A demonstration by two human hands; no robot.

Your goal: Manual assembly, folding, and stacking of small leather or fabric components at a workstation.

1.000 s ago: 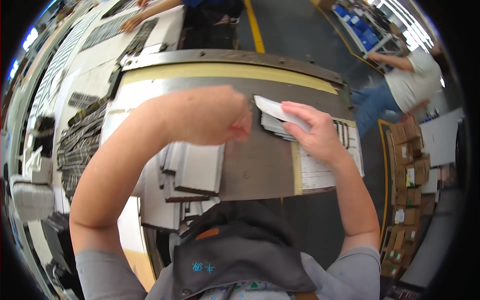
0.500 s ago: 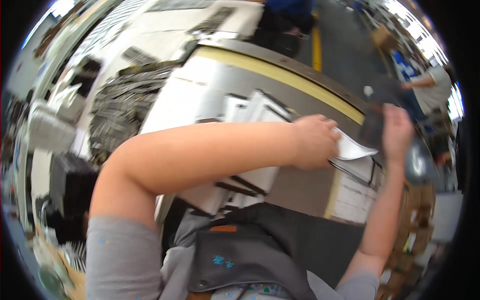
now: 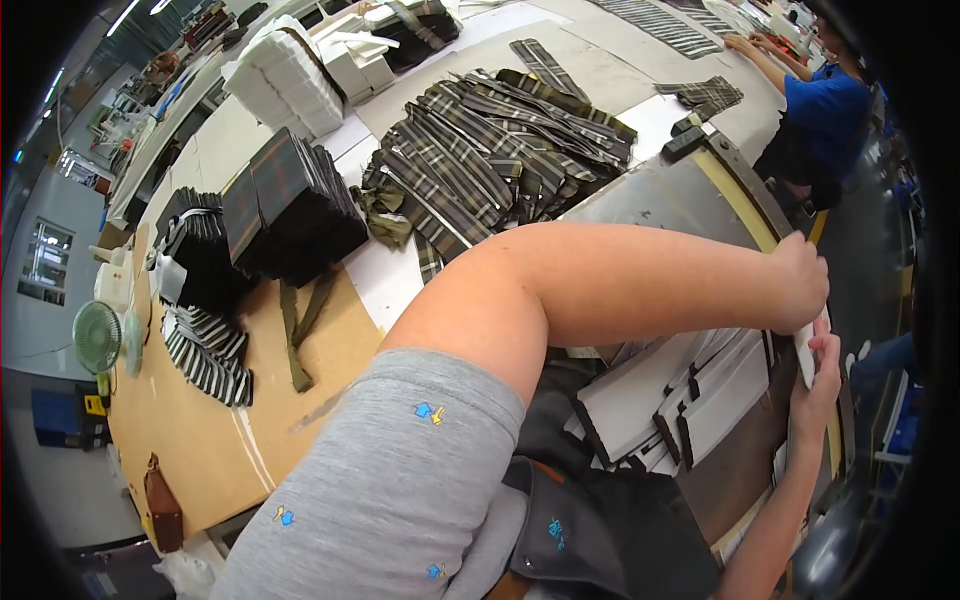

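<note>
Both my hands are at the right side of the metal-topped work surface (image 3: 735,440). My left hand (image 3: 798,285) is closed, its fingers curled at the upper end of a thin white piece (image 3: 804,357), partly hidden behind the hand. Just below, my right hand (image 3: 822,378) pinches the same piece between thumb and fingers. Whether it is cloth or paper I cannot tell. Under my left forearm lie several flat white pieces with black edges (image 3: 640,395), overlapping one another.
Plaid fabric strips (image 3: 490,150) lie heaped beyond my left arm. Further left stand a stack of folded dark fabric (image 3: 285,205), a bundled white stack (image 3: 285,80) and a green fan (image 3: 97,337). A metal rail (image 3: 745,175) edges the work surface. Another person in blue (image 3: 825,110) works at the far right.
My view has swung left, bringing the plaid heap and dark stacks toward the middle. My right hand, earlier apart and blurred, has come to the white piece beside my left hand.
</note>
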